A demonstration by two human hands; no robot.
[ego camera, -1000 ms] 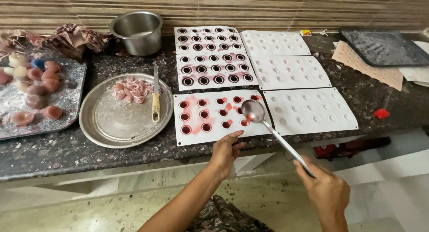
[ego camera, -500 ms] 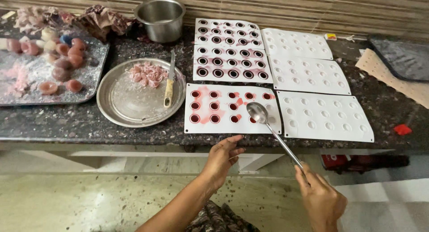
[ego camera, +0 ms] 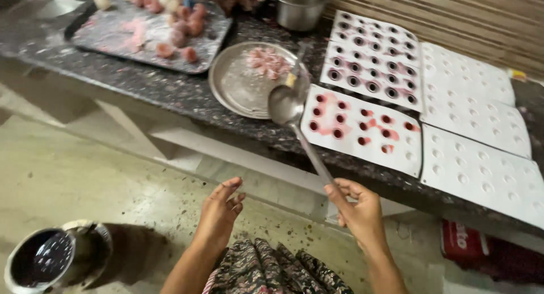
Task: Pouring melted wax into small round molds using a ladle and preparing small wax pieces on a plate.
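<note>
Moulds of white silicone lie in rows across the dark stone desk (ego camera: pixel 170 96), and their state shows how far the filling seems to have got. Going from the left, a steel pot of dark liquid (ego camera: pixel 48 259) stands on the floor below the desk edge, well apart from everything above. Up on the desk a flat tray (ego camera: pixel 113 36) carries pink and white lumps, and just beside it a round steel plate (ego camera: pixel 243 84) holds a small heap of pink pieces. The left hand (ego camera: pixel 218 214) hangs in the air over the floor, fingers loosely spread and holding nothing. The right hand (ego camera: pixel 360 212) is closed around the end of a long ladle (ego camera: pixel 286 106), whose bowl hovers over the plate's right rim, just beside the nearest mould (ego camera: pixel 362 130). That mould has red filling in roughly half of its cavities, with smears around them, so it looks only partly done. Behind it, two moulds (ego camera: pixel 371 62) show dark centres ringed with pink in every cavity and appear finished. Further right, three more moulds (ego camera: pixel 481 141) are plain white and seem untouched.
</note>
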